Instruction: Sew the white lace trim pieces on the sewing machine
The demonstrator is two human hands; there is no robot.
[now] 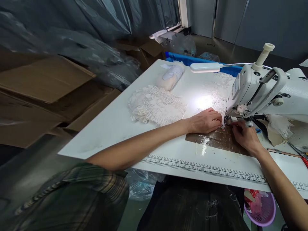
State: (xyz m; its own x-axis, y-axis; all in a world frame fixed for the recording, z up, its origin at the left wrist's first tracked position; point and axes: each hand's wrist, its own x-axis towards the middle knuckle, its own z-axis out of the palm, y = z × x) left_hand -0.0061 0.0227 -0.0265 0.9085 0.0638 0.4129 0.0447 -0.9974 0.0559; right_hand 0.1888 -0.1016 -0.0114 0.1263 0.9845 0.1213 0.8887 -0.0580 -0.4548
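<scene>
At the needle of a white sewing machine, my left hand has its fingers curled closed on the edge of white lace. The lace runs back from the hand along the machine's left side. Just right of the presser foot, my right hand is closed in a pinch. What its fingertips hold, if anything, is too small to make out. Beneath both hands lies a shiny brown plate on the tabletop. A heap of white lace rests left of my left hand.
A wrapped pale roll lies behind the heap. A lamp lights the work. Scissors lie at the right. A printed ruler follows the white table's front edge. Cardboard boxes stand left; a purple basket is below.
</scene>
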